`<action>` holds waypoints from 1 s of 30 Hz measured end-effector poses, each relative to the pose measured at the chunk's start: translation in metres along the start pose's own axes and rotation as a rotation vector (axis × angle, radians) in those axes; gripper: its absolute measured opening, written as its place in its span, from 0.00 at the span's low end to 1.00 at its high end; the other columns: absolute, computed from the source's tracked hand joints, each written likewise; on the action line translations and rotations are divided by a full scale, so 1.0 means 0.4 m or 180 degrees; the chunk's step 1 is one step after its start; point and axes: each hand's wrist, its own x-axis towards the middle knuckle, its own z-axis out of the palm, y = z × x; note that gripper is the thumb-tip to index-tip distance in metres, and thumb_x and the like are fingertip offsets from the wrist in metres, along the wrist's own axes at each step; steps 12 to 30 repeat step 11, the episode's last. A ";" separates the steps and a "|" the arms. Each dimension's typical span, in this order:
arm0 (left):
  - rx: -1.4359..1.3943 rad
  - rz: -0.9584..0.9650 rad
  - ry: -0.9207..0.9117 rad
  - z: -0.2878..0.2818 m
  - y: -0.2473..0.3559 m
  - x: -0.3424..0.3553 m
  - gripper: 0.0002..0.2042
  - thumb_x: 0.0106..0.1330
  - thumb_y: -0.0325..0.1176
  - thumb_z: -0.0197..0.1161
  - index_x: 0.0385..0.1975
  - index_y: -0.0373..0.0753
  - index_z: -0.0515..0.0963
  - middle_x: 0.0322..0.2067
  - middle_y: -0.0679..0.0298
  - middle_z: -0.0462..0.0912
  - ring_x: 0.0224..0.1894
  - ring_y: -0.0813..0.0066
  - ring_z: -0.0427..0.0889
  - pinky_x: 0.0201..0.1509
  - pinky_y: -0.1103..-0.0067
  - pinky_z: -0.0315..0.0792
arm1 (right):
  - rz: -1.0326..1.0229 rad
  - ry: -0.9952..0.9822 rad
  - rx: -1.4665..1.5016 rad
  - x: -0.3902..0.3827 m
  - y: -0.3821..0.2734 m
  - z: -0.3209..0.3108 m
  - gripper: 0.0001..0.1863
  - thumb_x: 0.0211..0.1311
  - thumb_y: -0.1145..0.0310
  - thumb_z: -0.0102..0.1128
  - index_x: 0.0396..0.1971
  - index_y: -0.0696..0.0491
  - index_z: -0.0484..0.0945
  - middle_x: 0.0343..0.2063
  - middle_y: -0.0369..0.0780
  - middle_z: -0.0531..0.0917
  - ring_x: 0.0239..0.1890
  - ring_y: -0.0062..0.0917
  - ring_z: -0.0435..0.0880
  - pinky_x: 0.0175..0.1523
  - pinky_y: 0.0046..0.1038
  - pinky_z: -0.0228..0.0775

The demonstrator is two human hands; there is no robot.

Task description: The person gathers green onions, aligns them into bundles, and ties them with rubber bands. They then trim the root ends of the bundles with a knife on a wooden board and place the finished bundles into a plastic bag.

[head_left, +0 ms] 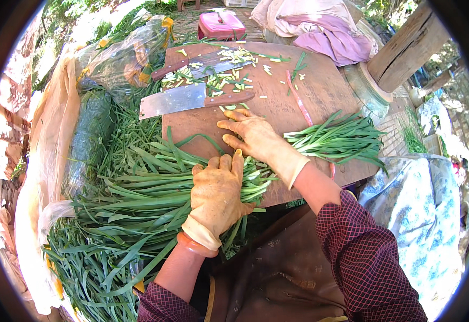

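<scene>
My left hand (217, 193), in a yellowed rubber glove, presses over a thick bunch of garlic chives (143, 185) with its fingers bent around the stems. The pale stem ends (256, 180) stick out to the right of it. My right hand (253, 137), gloved alike, hovers beside those ends with its fingers apart and nothing held. Just beyond its fingertips lies a cleaver (175, 101), its wooden handle pointing right. A second cleaver (207, 65) lies farther back, partly covered by chopped white stem pieces (229, 80).
The wooden board (325, 80) carries another chive bundle (342, 137) at right, lying over a pink-red strip (299, 99). Loose greens (100, 257) heap up at the left beside plastic sheeting (52, 145). A pink stool (221, 26) stands behind, a wooden post (406, 48) back right.
</scene>
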 end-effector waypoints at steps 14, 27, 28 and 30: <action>-0.0049 0.0035 0.0117 -0.002 -0.003 -0.008 0.51 0.41 0.61 0.77 0.65 0.36 0.69 0.51 0.61 0.77 0.57 0.64 0.76 0.59 0.64 0.70 | 0.1443 -0.1627 0.0420 -0.096 -0.093 -0.283 0.34 0.63 0.63 0.65 0.69 0.46 0.67 0.66 0.52 0.71 0.63 0.46 0.76 0.65 0.42 0.71; -0.0049 0.0035 0.0117 -0.002 -0.003 -0.008 0.51 0.41 0.61 0.77 0.65 0.36 0.69 0.51 0.61 0.77 0.57 0.64 0.76 0.59 0.64 0.70 | 0.1443 -0.1627 0.0420 -0.096 -0.093 -0.283 0.34 0.63 0.63 0.65 0.69 0.46 0.67 0.66 0.52 0.71 0.63 0.46 0.76 0.65 0.42 0.71; -0.0049 0.0035 0.0117 -0.002 -0.003 -0.008 0.51 0.41 0.61 0.77 0.65 0.36 0.69 0.51 0.61 0.77 0.57 0.64 0.76 0.59 0.64 0.70 | 0.1443 -0.1627 0.0420 -0.096 -0.093 -0.283 0.34 0.63 0.63 0.65 0.69 0.46 0.67 0.66 0.52 0.71 0.63 0.46 0.76 0.65 0.42 0.71; -0.0049 0.0035 0.0117 -0.002 -0.003 -0.008 0.51 0.41 0.61 0.77 0.65 0.36 0.69 0.51 0.61 0.77 0.57 0.64 0.76 0.59 0.64 0.70 | 0.1443 -0.1627 0.0420 -0.096 -0.093 -0.283 0.34 0.63 0.63 0.65 0.69 0.46 0.67 0.66 0.52 0.71 0.63 0.46 0.76 0.65 0.42 0.71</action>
